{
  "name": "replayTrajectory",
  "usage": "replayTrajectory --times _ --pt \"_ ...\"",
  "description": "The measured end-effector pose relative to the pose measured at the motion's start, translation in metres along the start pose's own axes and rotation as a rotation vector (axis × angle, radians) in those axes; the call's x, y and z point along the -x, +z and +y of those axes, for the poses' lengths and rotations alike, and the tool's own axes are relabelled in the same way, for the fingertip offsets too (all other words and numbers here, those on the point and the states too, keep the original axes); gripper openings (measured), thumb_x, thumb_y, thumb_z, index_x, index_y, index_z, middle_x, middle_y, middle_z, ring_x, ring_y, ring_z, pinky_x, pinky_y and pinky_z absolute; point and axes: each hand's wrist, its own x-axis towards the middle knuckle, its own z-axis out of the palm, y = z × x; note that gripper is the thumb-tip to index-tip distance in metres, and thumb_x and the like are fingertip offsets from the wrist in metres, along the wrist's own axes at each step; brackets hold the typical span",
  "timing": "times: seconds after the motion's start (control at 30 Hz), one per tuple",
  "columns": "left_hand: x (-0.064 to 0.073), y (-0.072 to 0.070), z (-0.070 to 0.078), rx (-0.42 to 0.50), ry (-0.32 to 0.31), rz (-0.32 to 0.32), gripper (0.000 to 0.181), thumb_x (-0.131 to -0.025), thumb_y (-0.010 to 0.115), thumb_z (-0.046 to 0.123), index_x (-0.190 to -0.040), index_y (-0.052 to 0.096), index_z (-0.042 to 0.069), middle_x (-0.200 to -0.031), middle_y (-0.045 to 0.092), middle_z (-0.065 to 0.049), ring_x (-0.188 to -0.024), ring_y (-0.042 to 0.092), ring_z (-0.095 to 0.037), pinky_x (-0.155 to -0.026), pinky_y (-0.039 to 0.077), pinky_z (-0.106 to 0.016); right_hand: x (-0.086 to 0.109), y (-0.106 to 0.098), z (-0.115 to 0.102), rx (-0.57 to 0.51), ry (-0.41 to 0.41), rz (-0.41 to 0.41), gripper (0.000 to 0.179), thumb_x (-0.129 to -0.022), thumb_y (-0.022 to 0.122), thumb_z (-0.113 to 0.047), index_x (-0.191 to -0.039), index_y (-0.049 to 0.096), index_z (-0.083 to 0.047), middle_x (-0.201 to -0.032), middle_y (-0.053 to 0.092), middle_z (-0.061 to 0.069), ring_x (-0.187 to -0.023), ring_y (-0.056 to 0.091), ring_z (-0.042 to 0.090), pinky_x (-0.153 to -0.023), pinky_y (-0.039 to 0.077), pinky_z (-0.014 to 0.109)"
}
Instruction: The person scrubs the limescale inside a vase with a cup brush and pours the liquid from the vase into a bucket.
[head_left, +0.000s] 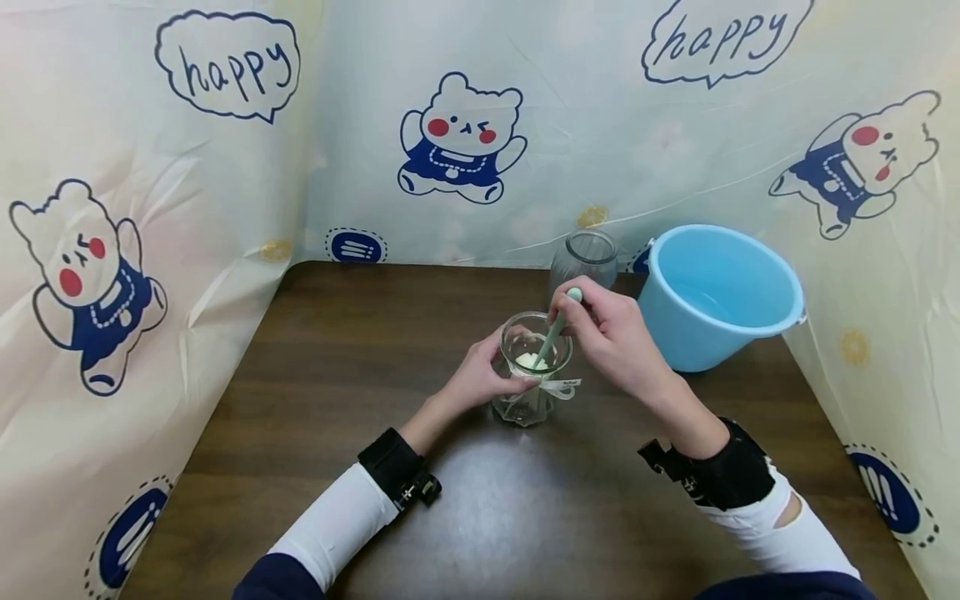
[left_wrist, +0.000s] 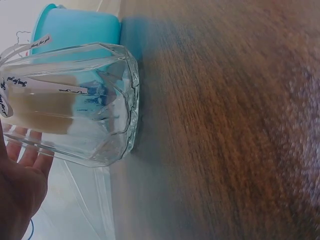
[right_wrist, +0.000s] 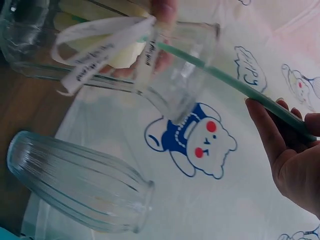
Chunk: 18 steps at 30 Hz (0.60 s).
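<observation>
Upright on the table, a clear glass vase (head_left: pixel 525 410) has a white printed ribbon (head_left: pixel 561 388) tied at its neck. My left hand (head_left: pixel 483 375) grips it just below the flared rim, thumb in front. With bent fingers my right hand (head_left: pixel 611 333) holds the pale green handle (right_wrist: pixel 232 82) of a sponge bottle brush, which slants down through the vase's mouth. The brush's cream sponge head (right_wrist: pixel 125 52) is inside the vase. Seen through the glass in the left wrist view, the sponge (left_wrist: pixel 47 117) looks tan and stops above the thick base.
Behind my right hand stands a second, ribbed glass vase (right_wrist: pixel 80 177). A light blue bucket (head_left: pixel 678 342) is on the right of the dark wooden table (head_left: pixel 337 358). Cloth printed with bears (head_left: pixel 461 158) hangs around the back and sides.
</observation>
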Motion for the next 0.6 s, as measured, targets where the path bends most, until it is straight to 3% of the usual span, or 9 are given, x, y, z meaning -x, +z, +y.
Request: replayTrajectory --times 0.17,0.27,0.6 --pt "0.000 0.000 -0.001 0.007 -0.001 -0.007 0.067 -0.072 0.082 0.025 -0.132 0.053 0.014 -0.121 0.065 -0.017 -0.106 0.061 -0.029 -0.090 0.051 -0.041 0.005 0.012 0.011 0.021 0.034 -0.056 0.019 -0.101 0.050 -0.021 -0.099 0.062 -0.007 -0.084 0.067 0.007 -0.072 0.061 0.012 -0.064 0.056 0.033" --pt "0.000 0.004 -0.010 0.010 -0.010 -0.010 0.067 -0.072 0.082 0.026 -0.132 0.052 0.019 -0.120 0.065 -0.016 -0.106 0.061 -0.026 -0.089 0.051 -0.040 0.006 0.013 0.012 0.030 0.041 -0.079 0.019 -0.101 0.051 -0.021 -0.099 0.063 -0.007 -0.081 0.065 0.007 -0.069 0.058 0.014 -0.062 0.053 0.032" --pt "0.003 -0.004 0.026 0.022 0.007 -0.004 0.064 -0.074 0.081 0.017 -0.131 0.053 0.005 -0.121 0.066 -0.014 -0.103 0.061 -0.017 -0.087 0.051 -0.043 -0.002 0.004 -0.006 0.000 -0.001 0.011 0.018 -0.101 0.052 -0.022 -0.099 0.063 -0.008 -0.086 0.067 0.006 -0.073 0.061 0.010 -0.066 0.057 0.035"
